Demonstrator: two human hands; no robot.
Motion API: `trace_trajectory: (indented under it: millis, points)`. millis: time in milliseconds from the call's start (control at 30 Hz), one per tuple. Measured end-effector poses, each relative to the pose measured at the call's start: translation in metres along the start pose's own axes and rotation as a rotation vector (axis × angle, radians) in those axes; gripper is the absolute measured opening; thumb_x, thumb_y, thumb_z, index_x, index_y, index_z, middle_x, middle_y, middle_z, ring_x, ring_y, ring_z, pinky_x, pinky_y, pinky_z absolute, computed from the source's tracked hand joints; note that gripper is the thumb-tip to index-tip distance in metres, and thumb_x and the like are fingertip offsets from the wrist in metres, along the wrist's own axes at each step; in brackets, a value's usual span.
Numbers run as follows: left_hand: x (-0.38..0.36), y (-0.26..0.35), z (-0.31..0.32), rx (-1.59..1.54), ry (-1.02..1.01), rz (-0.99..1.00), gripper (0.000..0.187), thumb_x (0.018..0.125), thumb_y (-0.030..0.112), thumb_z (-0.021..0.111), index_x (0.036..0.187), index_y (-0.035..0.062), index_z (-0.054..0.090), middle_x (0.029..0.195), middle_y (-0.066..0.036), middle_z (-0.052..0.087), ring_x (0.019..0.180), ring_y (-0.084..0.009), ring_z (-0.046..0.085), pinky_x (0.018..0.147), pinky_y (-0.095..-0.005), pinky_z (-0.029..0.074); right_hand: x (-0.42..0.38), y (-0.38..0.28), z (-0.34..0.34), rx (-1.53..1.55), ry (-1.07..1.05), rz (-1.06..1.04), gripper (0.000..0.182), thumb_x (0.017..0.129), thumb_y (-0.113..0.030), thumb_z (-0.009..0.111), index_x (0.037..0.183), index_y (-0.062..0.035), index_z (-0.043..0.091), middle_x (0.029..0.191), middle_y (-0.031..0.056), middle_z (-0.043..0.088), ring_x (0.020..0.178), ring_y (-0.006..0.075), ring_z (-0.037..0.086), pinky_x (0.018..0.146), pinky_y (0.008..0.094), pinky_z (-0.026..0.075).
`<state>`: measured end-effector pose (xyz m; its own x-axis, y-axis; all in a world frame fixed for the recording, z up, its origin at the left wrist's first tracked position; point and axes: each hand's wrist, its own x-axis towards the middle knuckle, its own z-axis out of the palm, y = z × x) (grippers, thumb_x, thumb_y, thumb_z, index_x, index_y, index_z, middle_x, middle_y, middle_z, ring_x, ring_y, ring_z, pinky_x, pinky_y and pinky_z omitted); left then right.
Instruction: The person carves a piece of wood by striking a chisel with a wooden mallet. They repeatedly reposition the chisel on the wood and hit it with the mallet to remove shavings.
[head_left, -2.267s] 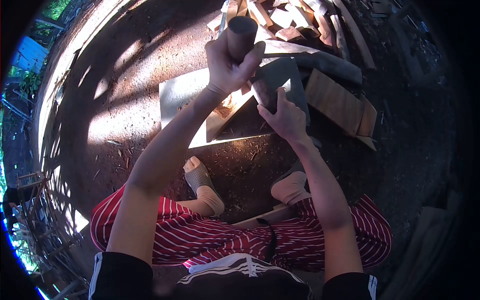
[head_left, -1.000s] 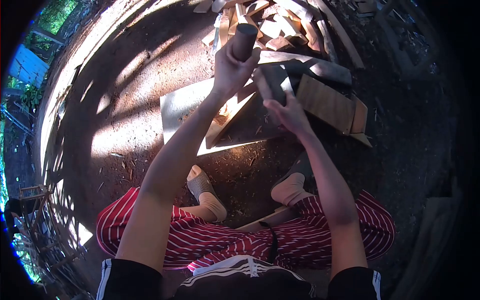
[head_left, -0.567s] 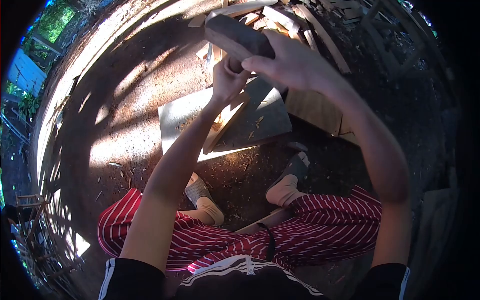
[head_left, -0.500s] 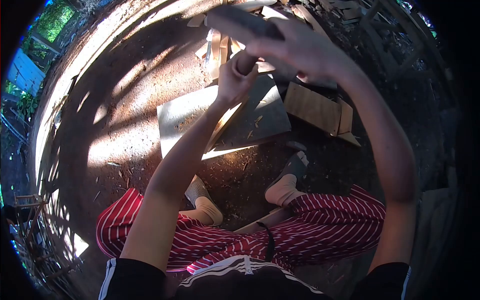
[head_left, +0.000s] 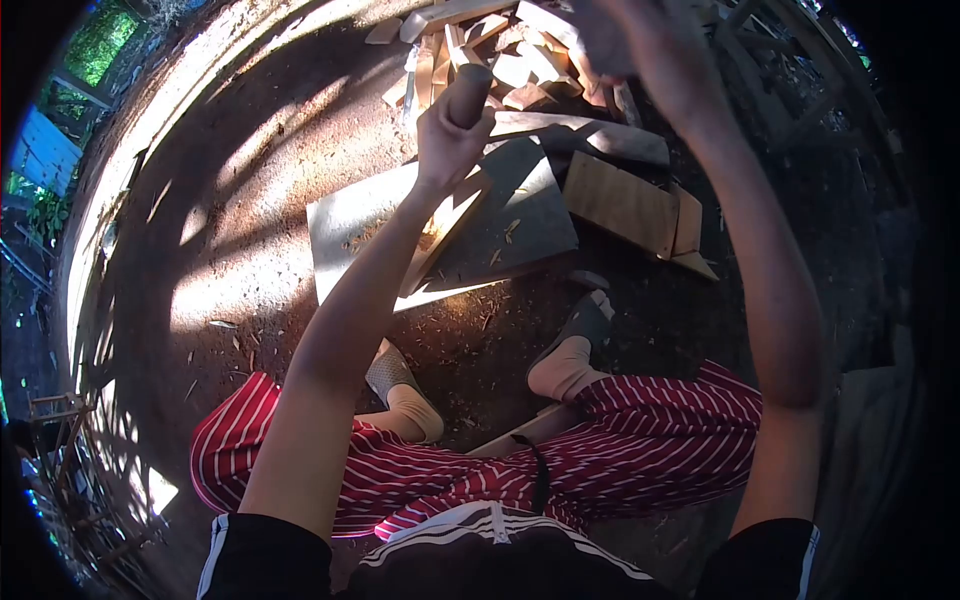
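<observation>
My left hand [head_left: 447,148] is closed around a thick round handle [head_left: 470,85], with the fingers wrapped on its side and the top end standing free above them. I think I hold it so in order that the handle is steady and its top is not covered. What is at its lower end I cannot tell, because my hand hides it.

My right hand [head_left: 640,38] is raised high at the upper edge of the view, apart from the left one. It is blurred and partly cut off, so I cannot tell how wide it is or what it holds.

Below the left hand, a long wood piece [head_left: 447,237] lies slantwise on a grey board [head_left: 525,215], partly hidden by my forearm. The board probably serves as a firm, flat support, which separates the wood from the loose ground [head_left: 240,260]. Some shavings [head_left: 365,236] lie on the board, beside the wood.

My two feet [head_left: 572,365] are on the near side of the board, perhaps to leave room for the arms. A brown plank [head_left: 618,205] lies just to its right, and a heap of wood offcuts [head_left: 530,72] is beyond.
</observation>
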<state>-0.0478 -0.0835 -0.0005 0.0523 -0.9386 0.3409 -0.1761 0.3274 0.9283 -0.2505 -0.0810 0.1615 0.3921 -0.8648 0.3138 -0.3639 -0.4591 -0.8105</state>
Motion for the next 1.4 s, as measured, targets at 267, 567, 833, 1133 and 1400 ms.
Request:
trace_trajectory:
  millis: [267,567,833,1133,1400]
  points:
    - [0.000,0.003,-0.001,-0.072,-0.032,-0.118,0.023,0.079,0.013,0.066,0.093,-0.0019,0.056,0.068,-0.004,0.059,0.053,-0.0090,0.055,0.049,-0.0261,0.045,0.009,0.011,0.025,-0.385,-0.063,-0.032,0.069,0.082,-0.063,0.056,0.100,0.0034,0.064,0.071,0.0078,0.063,0.054,0.0146,0.062,0.046,0.0295,0.050]
    - [-0.012,0.011,-0.011,-0.110,0.037,-0.110,0.019,0.081,0.012,0.066,0.090,-0.0007,0.057,0.065,-0.005,0.059,0.052,-0.0097,0.057,0.049,-0.0251,0.046,-0.022,0.023,0.041,0.288,-0.104,0.484,0.072,0.079,-0.059,0.061,0.115,0.0019,0.050,0.071,0.0091,0.059,0.041,0.0147,0.055,0.035,0.0245,0.041]
    - [-0.045,0.008,-0.033,-0.155,0.105,-0.004,0.014,0.083,0.011,0.069,0.078,0.0053,0.057,0.064,0.000,0.058,0.056,-0.0066,0.056,0.050,-0.0223,0.043,-0.087,0.117,0.159,-0.553,-0.252,0.544,0.065,0.077,-0.053,0.063,0.117,-0.0036,0.048,0.085,0.0212,0.068,0.080,0.0338,0.069,0.075,0.0467,0.053]
    - [-0.072,0.020,-0.042,-0.359,0.339,-0.011,0.020,0.084,0.010,0.066,0.078,0.0056,0.047,0.053,-0.002,0.047,0.040,-0.0089,0.043,0.037,-0.0261,0.034,-0.107,0.130,0.185,-0.685,-0.132,0.444,0.070,0.078,-0.052,0.063,0.122,-0.0020,0.044,0.077,0.0205,0.067,0.070,0.0381,0.068,0.062,0.0474,0.054]
    - [-0.037,0.039,-0.029,-0.308,0.245,0.051,0.015,0.082,0.006,0.069,0.080,0.0057,0.053,0.054,-0.002,0.052,0.040,-0.0084,0.045,0.035,-0.0245,0.032,-0.109,0.131,0.190,-0.643,-0.098,0.459,0.061,0.080,-0.053,0.062,0.111,-0.0037,0.044,0.076,0.0206,0.067,0.071,0.0381,0.068,0.062,0.0485,0.054]
